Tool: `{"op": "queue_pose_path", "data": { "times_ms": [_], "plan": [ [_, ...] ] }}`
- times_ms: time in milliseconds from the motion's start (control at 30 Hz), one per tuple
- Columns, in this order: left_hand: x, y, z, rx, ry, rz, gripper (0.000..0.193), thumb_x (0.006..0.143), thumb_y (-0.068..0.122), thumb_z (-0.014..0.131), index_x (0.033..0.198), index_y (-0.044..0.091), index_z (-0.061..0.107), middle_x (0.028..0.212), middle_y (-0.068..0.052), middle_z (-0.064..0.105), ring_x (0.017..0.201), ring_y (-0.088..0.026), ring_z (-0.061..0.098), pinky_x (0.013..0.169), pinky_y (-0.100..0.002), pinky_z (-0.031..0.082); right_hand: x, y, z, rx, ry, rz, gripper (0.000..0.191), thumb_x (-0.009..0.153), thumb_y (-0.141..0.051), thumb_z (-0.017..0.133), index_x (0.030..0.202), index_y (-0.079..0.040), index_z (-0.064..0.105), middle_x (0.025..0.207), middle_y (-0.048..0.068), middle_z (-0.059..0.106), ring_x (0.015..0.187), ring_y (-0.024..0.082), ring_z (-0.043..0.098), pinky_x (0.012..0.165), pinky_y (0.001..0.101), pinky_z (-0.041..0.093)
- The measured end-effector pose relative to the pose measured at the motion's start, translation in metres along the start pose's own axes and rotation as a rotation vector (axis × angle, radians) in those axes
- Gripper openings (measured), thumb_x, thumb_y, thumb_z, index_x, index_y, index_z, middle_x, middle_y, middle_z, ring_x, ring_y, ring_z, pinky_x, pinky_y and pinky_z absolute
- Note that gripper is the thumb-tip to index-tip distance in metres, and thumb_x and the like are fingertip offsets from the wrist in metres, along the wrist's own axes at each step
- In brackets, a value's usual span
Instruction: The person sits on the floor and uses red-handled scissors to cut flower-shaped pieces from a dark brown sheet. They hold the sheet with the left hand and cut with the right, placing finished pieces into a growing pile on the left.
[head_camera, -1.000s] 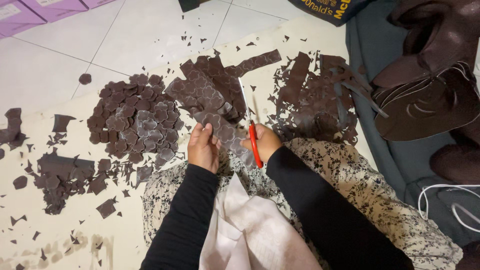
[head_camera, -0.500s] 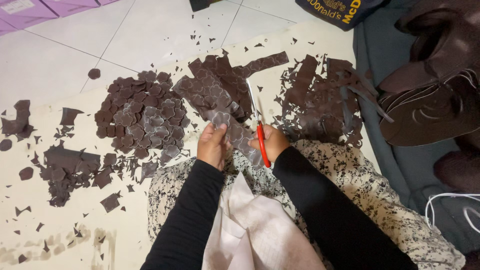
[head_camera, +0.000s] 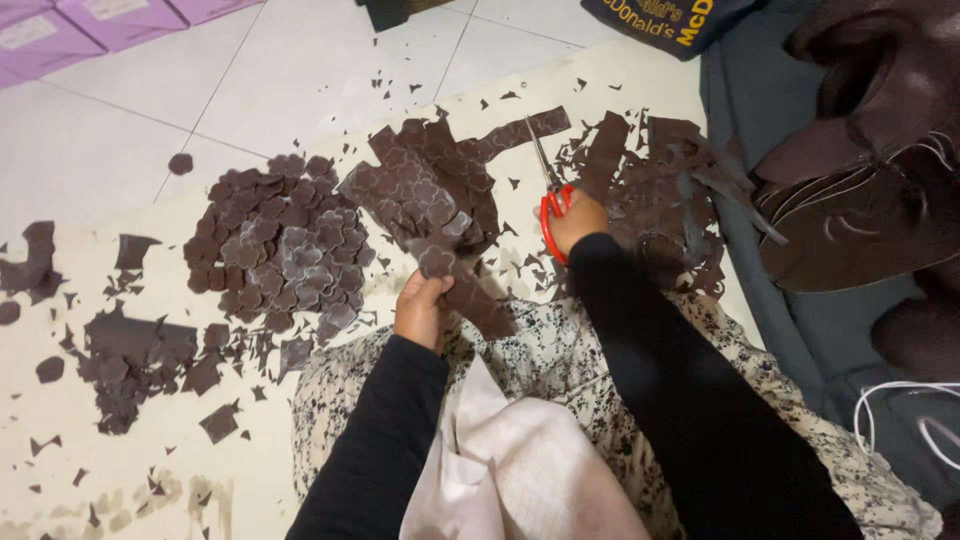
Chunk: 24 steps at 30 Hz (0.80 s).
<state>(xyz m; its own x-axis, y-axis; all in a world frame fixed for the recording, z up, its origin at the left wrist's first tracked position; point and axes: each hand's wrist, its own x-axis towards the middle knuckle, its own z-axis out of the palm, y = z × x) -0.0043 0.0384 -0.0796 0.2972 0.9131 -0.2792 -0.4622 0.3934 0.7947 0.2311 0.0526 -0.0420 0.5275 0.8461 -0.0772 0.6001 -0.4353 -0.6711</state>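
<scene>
My left hand grips a dark brown strip marked with flower outlines, held over my lap. My right hand is closed on red-handled scissors, blades pointing away toward the brown strips piled ahead. A heap of cut brown flower shapes lies to the left of my left hand. Both arms wear black sleeves.
Brown offcuts lie scattered on the cream mat at left. A tangle of brown scraps sits right of the scissors. Large brown material rests on a grey cloth at right. White tiles and purple boxes lie beyond.
My right hand has swung the scissors away from the strip, up and to the right. My left hand still holds the strip, now lower near my lap.
</scene>
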Motion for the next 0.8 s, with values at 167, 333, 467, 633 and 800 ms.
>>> {"op": "queue_pose_path", "data": {
  "times_ms": [167, 333, 467, 633, 800],
  "plan": [
    [0.002, 0.003, -0.002, 0.115, 0.049, 0.011, 0.025, 0.090, 0.000, 0.053, 0.108, 0.002, 0.070, 0.099, -0.004, 0.073, 0.088, -0.015, 0.066, 0.083, -0.029, 0.051, 0.027, 0.011, -0.012, -0.183, 0.190, 0.025, 0.060, 0.082, -0.048, 0.081, 0.113, 0.001, 0.067, 0.100, 0.021, 0.072, 0.096, 0.038, 0.069, 0.083, 0.0458, 0.055],
    [0.010, 0.001, -0.001, 0.095, 0.085, 0.016, 0.021, 0.091, 0.000, 0.053, 0.105, 0.000, 0.069, 0.097, -0.006, 0.074, 0.086, -0.015, 0.066, 0.083, -0.030, 0.051, 0.036, 0.007, -0.030, -0.316, 0.085, 0.307, 0.083, 0.073, -0.063, 0.086, 0.120, 0.002, 0.064, 0.113, 0.021, 0.070, 0.109, 0.035, 0.068, 0.094, 0.0437, 0.054],
    [0.018, -0.004, 0.001, 0.154, 0.063, -0.025, 0.026, 0.091, -0.001, 0.052, 0.108, 0.001, 0.071, 0.097, -0.004, 0.072, 0.086, -0.013, 0.064, 0.081, -0.029, 0.050, 0.047, 0.013, -0.023, -0.298, 0.112, 0.339, 0.081, 0.069, -0.053, 0.089, 0.127, -0.004, 0.060, 0.116, 0.020, 0.069, 0.108, 0.037, 0.067, 0.091, 0.0458, 0.053],
    [0.023, -0.007, 0.000, 0.248, 0.043, -0.030, 0.027, 0.092, 0.000, 0.051, 0.109, 0.001, 0.072, 0.099, -0.003, 0.074, 0.089, -0.012, 0.066, 0.085, -0.027, 0.051, 0.063, 0.029, -0.002, -0.225, 0.307, 0.250, 0.064, 0.068, -0.029, 0.089, 0.119, -0.003, 0.061, 0.111, 0.018, 0.070, 0.104, 0.038, 0.068, 0.084, 0.0462, 0.054],
    [0.023, -0.006, 0.000, 0.175, 0.054, -0.055, 0.024, 0.092, 0.000, 0.053, 0.108, 0.001, 0.071, 0.098, -0.005, 0.074, 0.087, -0.014, 0.066, 0.081, -0.028, 0.052, 0.062, 0.026, 0.000, -0.038, 0.390, 0.005, 0.038, 0.077, -0.018, 0.082, 0.107, -0.005, 0.063, 0.096, 0.017, 0.071, 0.089, 0.037, 0.069, 0.076, 0.0468, 0.055]
  ]
}}
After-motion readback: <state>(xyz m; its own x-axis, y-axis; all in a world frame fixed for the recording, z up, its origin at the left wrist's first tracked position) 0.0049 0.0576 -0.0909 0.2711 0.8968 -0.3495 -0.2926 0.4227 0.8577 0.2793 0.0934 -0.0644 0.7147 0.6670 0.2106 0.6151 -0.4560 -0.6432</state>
